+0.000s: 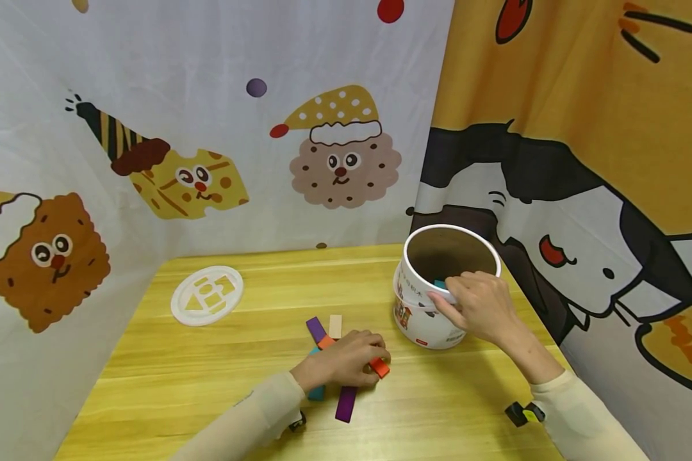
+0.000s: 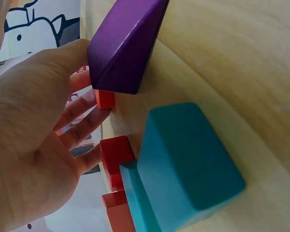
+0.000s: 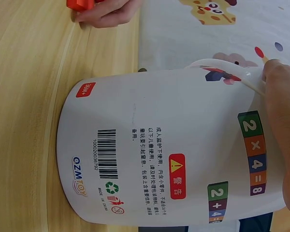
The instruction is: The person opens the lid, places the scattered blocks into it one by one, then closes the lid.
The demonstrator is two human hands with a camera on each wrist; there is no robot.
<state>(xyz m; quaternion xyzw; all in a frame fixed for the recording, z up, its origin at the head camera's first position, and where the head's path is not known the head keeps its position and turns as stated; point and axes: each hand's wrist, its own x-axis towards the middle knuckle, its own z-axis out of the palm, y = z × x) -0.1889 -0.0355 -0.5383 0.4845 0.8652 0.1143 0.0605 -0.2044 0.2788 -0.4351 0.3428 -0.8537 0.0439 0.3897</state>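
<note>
My left hand (image 1: 352, 358) is low over a loose group of wooden blocks, its fingers curled around a red-orange block (image 1: 379, 367). Close to its thumb lies a purple block (image 2: 123, 46), while a teal block (image 2: 188, 159) and other red blocks (image 2: 117, 157) sit near the palm. My right hand (image 1: 481, 304) grips the rim of a white bucket (image 1: 429, 323), thumb on the outside and the other fingers over the edge. Inside the bucket, a bit of teal (image 1: 439, 283) shows beside those fingers; most of the interior is hidden.
A white lid with shaped cutouts (image 1: 179, 301) lies at the table's back left. Just beyond the left hand are a pale wood block (image 1: 336, 326) and a violet block (image 1: 315, 329). Printed curtains (image 1: 207, 64) hang along the wooden table's (image 1: 167, 384) back and sides.
</note>
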